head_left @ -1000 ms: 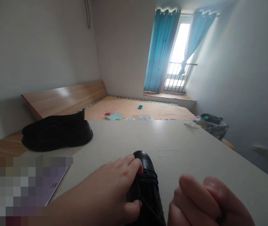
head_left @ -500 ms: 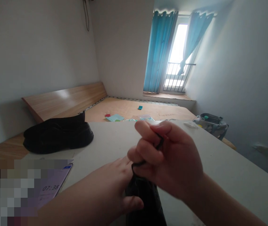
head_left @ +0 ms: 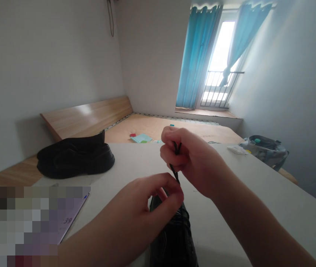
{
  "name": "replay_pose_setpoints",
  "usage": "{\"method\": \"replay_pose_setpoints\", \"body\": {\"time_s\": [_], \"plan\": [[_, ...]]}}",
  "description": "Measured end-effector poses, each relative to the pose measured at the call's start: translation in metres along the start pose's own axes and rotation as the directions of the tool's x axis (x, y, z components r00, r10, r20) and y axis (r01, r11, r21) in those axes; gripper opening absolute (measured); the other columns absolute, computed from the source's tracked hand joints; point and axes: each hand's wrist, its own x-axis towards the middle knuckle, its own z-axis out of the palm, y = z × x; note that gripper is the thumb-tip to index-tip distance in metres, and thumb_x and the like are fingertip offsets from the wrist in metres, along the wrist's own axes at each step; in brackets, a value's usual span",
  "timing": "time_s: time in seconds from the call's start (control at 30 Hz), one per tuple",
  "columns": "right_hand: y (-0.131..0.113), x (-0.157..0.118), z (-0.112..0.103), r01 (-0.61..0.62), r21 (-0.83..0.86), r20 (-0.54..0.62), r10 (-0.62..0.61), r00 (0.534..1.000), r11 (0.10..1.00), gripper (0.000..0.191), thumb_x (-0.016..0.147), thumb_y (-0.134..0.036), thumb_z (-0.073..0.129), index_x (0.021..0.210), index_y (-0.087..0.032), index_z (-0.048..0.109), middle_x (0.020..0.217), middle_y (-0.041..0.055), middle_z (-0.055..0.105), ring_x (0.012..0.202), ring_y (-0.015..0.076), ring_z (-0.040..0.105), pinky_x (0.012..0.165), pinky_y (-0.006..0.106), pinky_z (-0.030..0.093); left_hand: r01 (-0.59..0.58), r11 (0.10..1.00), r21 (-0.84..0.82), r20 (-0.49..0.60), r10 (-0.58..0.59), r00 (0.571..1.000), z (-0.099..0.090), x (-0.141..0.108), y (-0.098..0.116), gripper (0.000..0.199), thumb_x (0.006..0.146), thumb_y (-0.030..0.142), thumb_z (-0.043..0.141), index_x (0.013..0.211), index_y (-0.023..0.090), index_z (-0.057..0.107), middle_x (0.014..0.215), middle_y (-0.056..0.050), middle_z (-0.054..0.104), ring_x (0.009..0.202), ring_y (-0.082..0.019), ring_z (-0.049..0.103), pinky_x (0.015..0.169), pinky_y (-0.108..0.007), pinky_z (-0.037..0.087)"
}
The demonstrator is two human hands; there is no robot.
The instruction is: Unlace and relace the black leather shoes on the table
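Observation:
A black lace-up shoe [head_left: 171,233] lies in front of me on the white table, partly covered by my left arm. My right hand [head_left: 181,148] is raised above it, fingers curled tightly around a black shoelace [head_left: 175,172] drawn up from the shoe. Lower down, my left hand [head_left: 160,196] pinches with thumb and forefinger at the lace, close to where it leaves the shoe. A second black shoe [head_left: 74,157] rests on its own at the table's far left; no hand touches it.
A phone [head_left: 74,218], partly blurred out, lies at the left on the white table [head_left: 230,207]. Beyond stands a bed [head_left: 149,120] with a teal packet [head_left: 141,138] and small items. A grey bag [head_left: 269,148] is at the right, near a white packet [head_left: 237,149].
My left hand has moved from flat over the shoe to pinching the lace. My right hand has drawn the lace up taut. The view has shifted slightly left.

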Motion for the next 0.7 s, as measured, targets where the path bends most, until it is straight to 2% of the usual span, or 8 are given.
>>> {"method": "replay_pose_setpoints", "body": {"time_s": [0.13, 0.27, 0.37, 0.43, 0.5, 0.6, 0.7], "plan": [[0.004, 0.002, 0.005, -0.059, 0.164, -0.073, 0.072, 0.995, 0.985, 0.028, 0.08, -0.027, 0.05, 0.06, -0.021, 0.032, 0.048, -0.0075, 0.023, 0.049, 0.0101, 0.016, 0.045, 0.027, 0.017, -0.013, 0.991, 0.132, 0.004, 0.013, 1.0, 0.005, 0.001, -0.001, 0.021, 0.089, 0.048, 0.057, 0.091, 0.03, 0.069, 0.088, 0.005, 0.069, 0.079, -0.018, 0.061, 0.065, -0.027, 0.04], [0.005, 0.002, 0.008, -0.039, 0.31, -0.148, 0.088, 0.985, 0.95, 0.027, 0.079, -0.023, 0.048, 0.058, -0.021, 0.032, 0.047, -0.0068, 0.022, 0.048, 0.0099, 0.015, 0.043, 0.026, 0.016, 0.004, 0.988, 0.157, 0.038, -0.01, 0.999, 0.009, 0.001, 0.0, 0.02, 0.085, 0.043, 0.061, 0.079, 0.025, 0.058, 0.077, 0.005, 0.065, 0.068, -0.016, 0.057, 0.058, -0.027, 0.036], [0.004, 0.002, 0.009, -0.03, 0.367, -0.198, 0.11, 0.974, 0.93, 0.028, 0.081, -0.022, 0.048, 0.058, -0.021, 0.033, 0.048, -0.0068, 0.022, 0.047, 0.0093, 0.016, 0.041, 0.025, 0.018, 0.047, 0.978, 0.205, -0.016, -0.045, 0.999, 0.011, 0.001, 0.0, 0.021, 0.082, 0.041, 0.061, 0.081, 0.024, 0.049, 0.073, 0.004, 0.062, 0.063, -0.017, 0.054, 0.054, -0.028, 0.032], [0.003, 0.001, 0.011, -0.046, 0.417, -0.229, 0.154, 0.961, 0.908, 0.027, 0.082, -0.022, 0.048, 0.059, -0.021, 0.034, 0.048, -0.0071, 0.022, 0.046, 0.0092, 0.015, 0.041, 0.024, 0.017, 0.04, 0.952, 0.302, -0.029, -0.033, 0.999, 0.012, 0.002, -0.001, 0.022, 0.084, 0.043, 0.059, 0.081, 0.024, 0.049, 0.076, 0.002, 0.063, 0.066, -0.019, 0.055, 0.056, -0.029, 0.031], [0.002, -0.001, 0.015, -0.027, 0.459, -0.272, 0.17, 0.947, 0.888, 0.026, 0.082, -0.022, 0.047, 0.06, -0.021, 0.034, 0.047, -0.0072, 0.021, 0.046, 0.0092, 0.015, 0.04, 0.023, 0.016, 0.004, 0.931, 0.365, 0.03, -0.016, 0.999, 0.014, 0.002, -0.002, 0.022, 0.087, 0.043, 0.055, 0.079, 0.023, 0.053, 0.08, -0.001, 0.064, 0.07, -0.021, 0.056, 0.059, -0.03, 0.032], [0.001, -0.002, 0.018, -0.018, 0.473, -0.282, 0.171, 0.944, 0.881, 0.027, 0.083, -0.021, 0.046, 0.059, -0.02, 0.034, 0.046, -0.0072, 0.022, 0.046, 0.0088, 0.016, 0.04, 0.022, 0.016, -0.078, 0.957, 0.28, 0.192, 0.024, 0.981, 0.012, 0.003, -0.001, 0.024, 0.094, 0.034, 0.046, 0.076, 0.021, 0.057, 0.081, 0.0, 0.066, 0.072, -0.018, 0.057, 0.062, -0.029, 0.035], [-0.001, 0.003, 0.006, -0.064, 0.388, -0.195, 0.15, 0.969, 0.919, 0.028, 0.089, -0.021, 0.045, 0.062, -0.02, 0.038, 0.048, -0.007, 0.027, 0.045, 0.0081, 0.019, 0.04, 0.021, 0.017, -0.103, 0.983, 0.154, 0.211, 0.069, 0.975, 0.005, 0.001, 0.003, 0.025, 0.096, 0.026, 0.041, 0.08, 0.022, 0.06, 0.079, 0.004, 0.066, 0.074, -0.014, 0.059, 0.066, -0.026, 0.039]]}}
